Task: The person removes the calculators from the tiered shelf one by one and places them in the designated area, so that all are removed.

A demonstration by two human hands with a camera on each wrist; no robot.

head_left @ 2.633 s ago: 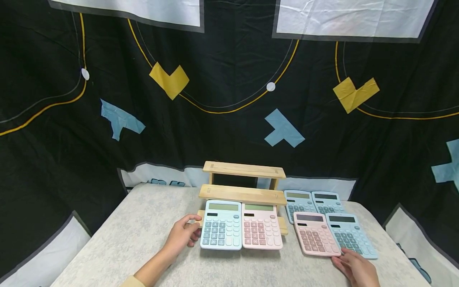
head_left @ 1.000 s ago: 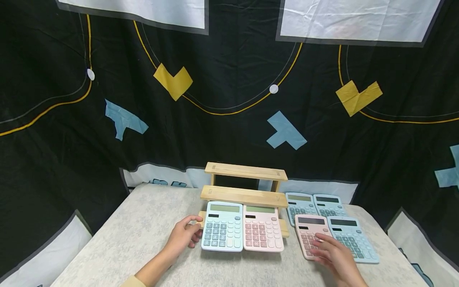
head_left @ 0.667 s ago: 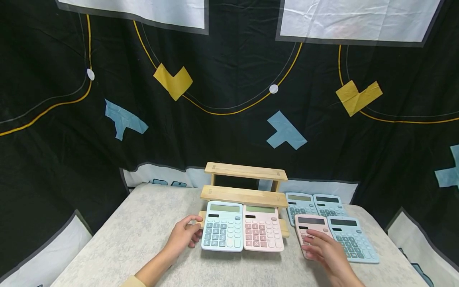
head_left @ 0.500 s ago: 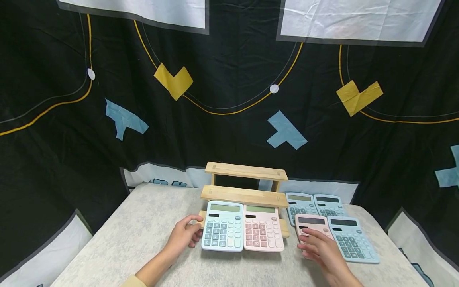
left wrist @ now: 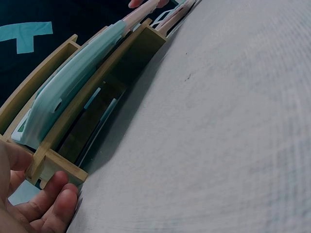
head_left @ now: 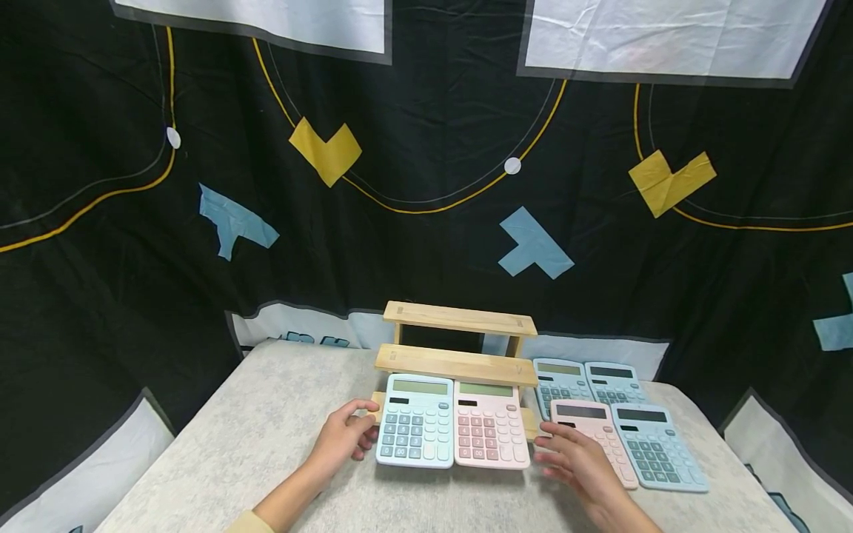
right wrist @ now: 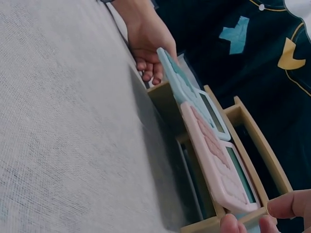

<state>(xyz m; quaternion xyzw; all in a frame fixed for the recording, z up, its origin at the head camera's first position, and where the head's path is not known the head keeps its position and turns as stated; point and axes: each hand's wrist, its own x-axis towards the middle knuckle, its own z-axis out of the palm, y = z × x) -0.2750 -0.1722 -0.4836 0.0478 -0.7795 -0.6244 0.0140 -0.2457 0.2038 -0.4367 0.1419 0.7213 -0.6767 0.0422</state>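
Soft, even light falls across the pale tabletop point(head_left: 280, 414) in the head view, where white panels point(head_left: 666, 37) shine brightest against a black backdrop point(head_left: 426, 259) that swallows detail. Faint, blurry-edged shadows lie beneath the front blue calculator point(head_left: 415, 422) and pink calculator point(head_left: 492, 426), suggesting light from overhead. Both wrist views are dimmer, cooler and softer in detail. In the left one, the wooden stand point(left wrist: 73, 114) appears bowed by the lens and throws a broad shadow on the tabletop, whose far right breaks into a smeared, grid-like texture. A similar dark band runs beside the stand in the right wrist view.
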